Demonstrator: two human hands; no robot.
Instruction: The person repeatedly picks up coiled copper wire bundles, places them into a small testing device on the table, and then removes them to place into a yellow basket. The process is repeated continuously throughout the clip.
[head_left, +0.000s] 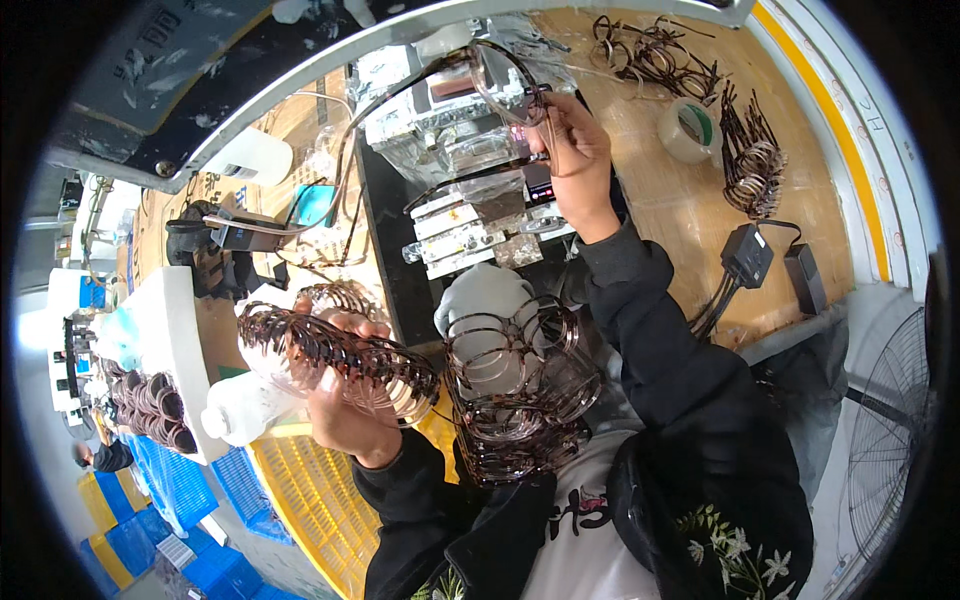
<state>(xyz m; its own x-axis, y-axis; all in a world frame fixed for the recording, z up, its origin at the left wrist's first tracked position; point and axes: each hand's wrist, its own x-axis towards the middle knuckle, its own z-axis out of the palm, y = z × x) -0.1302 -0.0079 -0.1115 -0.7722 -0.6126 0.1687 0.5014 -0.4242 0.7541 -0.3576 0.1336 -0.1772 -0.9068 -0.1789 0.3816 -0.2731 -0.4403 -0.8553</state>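
Note:
My left hand [345, 415] grips a thick stack of brown tortoiseshell glasses frames [335, 350], held out to the left. A second bundle of the same frames [515, 385] rests against my chest between my arms. My right hand [575, 145] is raised and pinches a single glasses frame [500, 85] by its temple, holding it over a small metal machine [465, 150] on the bench. Both forearms wear dark sleeves.
The wooden bench [690, 210] carries loose frame parts [650, 55], a tape roll [690, 130], a row of frames [755, 160] and a black power adapter [745, 255]. A white bottle [250, 158], yellow crate [310, 495], blue crates [170, 480] and a fan [890, 430] surround me.

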